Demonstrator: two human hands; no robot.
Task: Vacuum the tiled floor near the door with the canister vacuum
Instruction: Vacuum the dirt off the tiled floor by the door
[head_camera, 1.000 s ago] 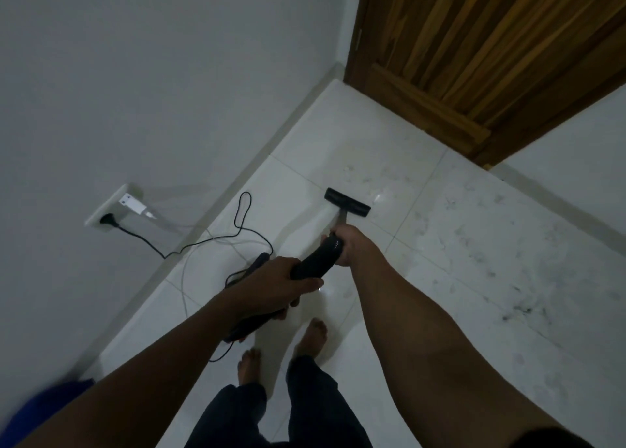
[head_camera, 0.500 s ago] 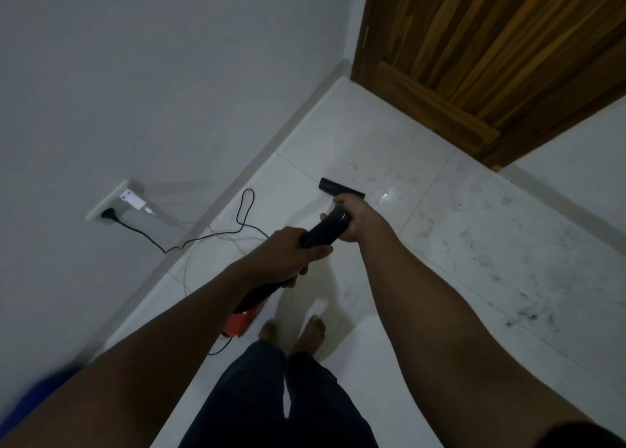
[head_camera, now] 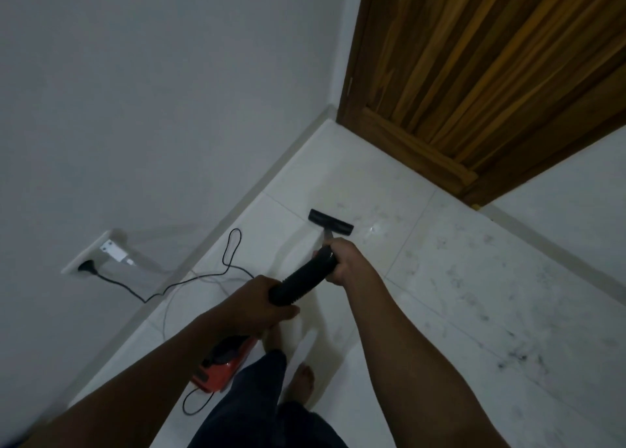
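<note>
Two hands grip the hose (head_camera: 302,280): left hand (head_camera: 261,301) behind, right hand (head_camera: 346,262) in front. The nozzle (head_camera: 330,221) rests on the floor (head_camera: 457,261) near the door (head_camera: 491,75), the red canister (head_camera: 220,368) by the feet (head_camera: 304,383).

Red canister (head_camera: 216,375) partly behind left forearm (head_camera: 162,359) and trouser leg (head_camera: 250,390).

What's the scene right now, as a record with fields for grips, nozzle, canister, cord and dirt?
Left grip: left hand holds black hose
Right grip: right hand holds hose further forward
Nozzle: floor nozzle on tiled floor, short of wooden door
Canister: red canister vacuum on floor beside feet
Cord: power cord runs to wall socket
Dirt: dark smudges on right-hand tiles
</note>
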